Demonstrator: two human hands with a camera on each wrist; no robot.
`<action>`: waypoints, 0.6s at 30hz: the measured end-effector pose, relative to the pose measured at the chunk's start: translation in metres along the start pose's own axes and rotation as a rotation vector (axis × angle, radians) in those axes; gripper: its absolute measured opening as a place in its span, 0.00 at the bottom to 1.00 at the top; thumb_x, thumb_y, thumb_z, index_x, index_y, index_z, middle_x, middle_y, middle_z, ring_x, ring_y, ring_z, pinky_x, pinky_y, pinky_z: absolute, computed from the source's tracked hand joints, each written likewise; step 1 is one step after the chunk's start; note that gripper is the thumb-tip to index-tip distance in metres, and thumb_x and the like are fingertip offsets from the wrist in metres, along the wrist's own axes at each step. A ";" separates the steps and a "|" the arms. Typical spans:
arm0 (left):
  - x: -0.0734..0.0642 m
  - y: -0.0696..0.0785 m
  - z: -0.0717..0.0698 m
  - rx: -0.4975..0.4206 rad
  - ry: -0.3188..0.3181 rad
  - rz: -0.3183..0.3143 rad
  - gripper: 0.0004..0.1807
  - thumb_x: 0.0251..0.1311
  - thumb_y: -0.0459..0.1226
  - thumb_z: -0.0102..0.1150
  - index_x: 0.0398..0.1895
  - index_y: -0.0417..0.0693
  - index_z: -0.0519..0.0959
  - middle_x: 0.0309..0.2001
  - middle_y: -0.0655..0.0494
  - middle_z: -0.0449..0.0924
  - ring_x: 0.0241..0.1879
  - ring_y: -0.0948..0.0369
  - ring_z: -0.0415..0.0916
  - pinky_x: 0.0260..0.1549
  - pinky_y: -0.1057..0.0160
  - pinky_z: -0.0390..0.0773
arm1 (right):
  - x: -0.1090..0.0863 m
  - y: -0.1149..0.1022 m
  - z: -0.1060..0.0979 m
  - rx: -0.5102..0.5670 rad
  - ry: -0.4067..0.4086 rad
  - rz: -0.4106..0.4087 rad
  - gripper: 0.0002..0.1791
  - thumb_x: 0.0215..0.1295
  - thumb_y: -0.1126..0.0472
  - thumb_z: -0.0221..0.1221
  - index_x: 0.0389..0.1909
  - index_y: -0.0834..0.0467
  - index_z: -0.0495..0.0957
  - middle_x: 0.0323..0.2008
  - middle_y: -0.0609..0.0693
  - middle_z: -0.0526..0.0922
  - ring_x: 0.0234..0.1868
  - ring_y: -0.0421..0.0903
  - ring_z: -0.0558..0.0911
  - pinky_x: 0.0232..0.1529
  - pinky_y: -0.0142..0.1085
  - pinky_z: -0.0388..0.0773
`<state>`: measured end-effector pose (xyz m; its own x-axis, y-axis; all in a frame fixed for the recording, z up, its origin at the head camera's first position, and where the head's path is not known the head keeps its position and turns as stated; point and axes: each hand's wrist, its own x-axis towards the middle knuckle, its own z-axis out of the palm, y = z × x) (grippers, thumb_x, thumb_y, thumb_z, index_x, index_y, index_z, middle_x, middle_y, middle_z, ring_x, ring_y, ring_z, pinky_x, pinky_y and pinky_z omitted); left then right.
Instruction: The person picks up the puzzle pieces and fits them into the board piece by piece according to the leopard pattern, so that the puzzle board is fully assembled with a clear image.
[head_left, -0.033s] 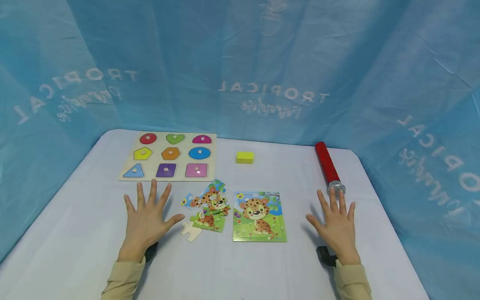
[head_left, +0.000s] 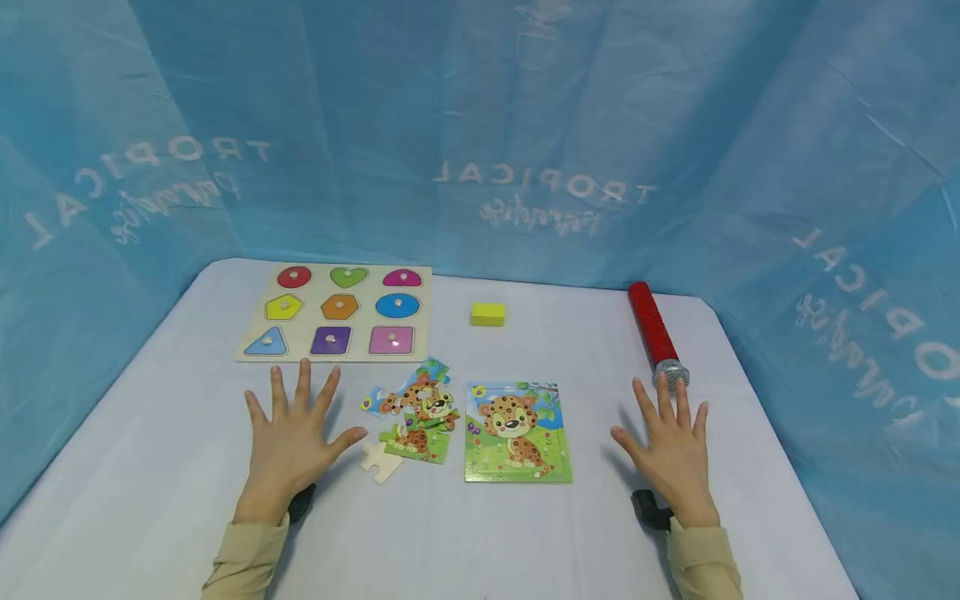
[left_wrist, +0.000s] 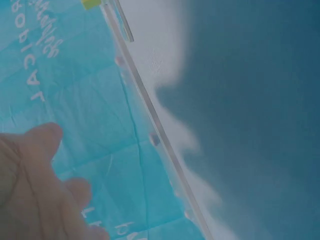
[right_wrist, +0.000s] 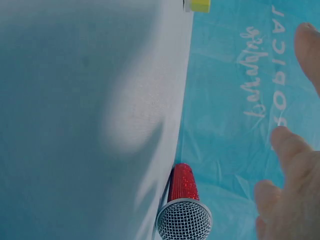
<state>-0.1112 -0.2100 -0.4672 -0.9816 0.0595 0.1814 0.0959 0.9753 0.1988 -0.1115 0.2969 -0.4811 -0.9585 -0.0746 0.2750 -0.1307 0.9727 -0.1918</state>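
Observation:
My left hand (head_left: 291, 446), fingers spread and holding nothing, hovers over the table's left side, just in front of the shape board (head_left: 292, 343). To its right lies a loose heap of jigsaw pieces (head_left: 423, 446) with leopard pictures, one piece (head_left: 382, 461) showing its plain side. Beside the heap is a square leopard puzzle (head_left: 517, 433), its picture whole. On the right, my right hand (head_left: 671, 462) is also spread with nothing in it, its fingertips overlapping the head of a red glitter microphone (head_left: 654, 329) in the head view. That silver mesh head (right_wrist: 184, 220) shows in the right wrist view.
A small yellow block (head_left: 487, 314) sits at the back middle of the white table (head_left: 525, 542). The shape board carries several coloured knobbed shapes. Blue printed cloth (head_left: 480, 108) hangs behind and along both sides. A black wrist device (head_left: 651, 510) shows at the right wrist.

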 end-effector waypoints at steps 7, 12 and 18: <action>-0.001 -0.004 0.001 -0.018 -0.011 -0.002 0.53 0.55 0.74 0.41 0.77 0.56 0.49 0.76 0.33 0.40 0.73 0.28 0.29 0.62 0.23 0.28 | -0.003 -0.002 0.003 0.028 -0.039 0.023 0.47 0.61 0.33 0.53 0.77 0.46 0.49 0.76 0.62 0.47 0.78 0.62 0.39 0.71 0.66 0.28; -0.001 -0.004 0.001 -0.034 -0.012 -0.005 0.51 0.56 0.72 0.42 0.77 0.54 0.50 0.75 0.32 0.42 0.73 0.28 0.32 0.62 0.22 0.30 | 0.000 -0.012 0.009 0.126 -0.117 0.027 0.47 0.61 0.35 0.55 0.77 0.49 0.50 0.76 0.62 0.46 0.77 0.63 0.39 0.71 0.67 0.32; -0.002 0.003 -0.003 -0.096 -0.082 -0.011 0.49 0.60 0.70 0.42 0.77 0.51 0.50 0.75 0.31 0.41 0.72 0.28 0.31 0.61 0.22 0.32 | 0.003 -0.040 0.026 0.336 -0.206 -0.047 0.48 0.63 0.40 0.56 0.76 0.60 0.49 0.75 0.64 0.50 0.76 0.65 0.46 0.70 0.67 0.38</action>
<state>-0.1086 -0.2079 -0.4639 -0.9925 0.0697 0.1005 0.0964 0.9515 0.2923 -0.1154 0.2516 -0.4975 -0.9758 -0.1933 0.1025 -0.2187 0.8434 -0.4907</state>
